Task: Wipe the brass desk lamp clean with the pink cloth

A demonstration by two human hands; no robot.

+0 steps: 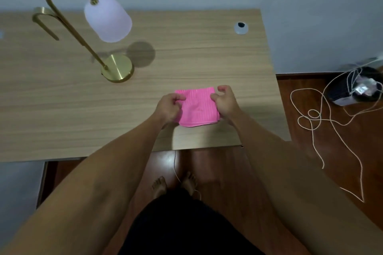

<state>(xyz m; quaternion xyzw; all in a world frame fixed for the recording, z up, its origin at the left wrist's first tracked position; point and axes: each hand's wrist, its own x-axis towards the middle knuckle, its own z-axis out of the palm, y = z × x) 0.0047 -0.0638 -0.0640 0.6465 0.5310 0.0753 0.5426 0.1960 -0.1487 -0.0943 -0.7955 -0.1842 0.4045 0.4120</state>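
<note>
The folded pink cloth [196, 107] lies flat on the wooden desk [62, 99] near its front edge. My left hand [169, 107] pinches the cloth's left edge, and my right hand [224, 102] pinches its right edge. The brass desk lamp [117, 68] stands to the far left of my hands, apart from them. It has a round brass base, a thin curved brass stem [62, 8] and a frosted white shade [107, 18] hanging from the arch.
A round cable grommet [241, 27] sits in the desk's back right. The desk ends at a wall behind. On the wooden floor to the right lie a tangled white cord [315, 114] and a dark object [352, 89]. My bare feet stand below the desk edge.
</note>
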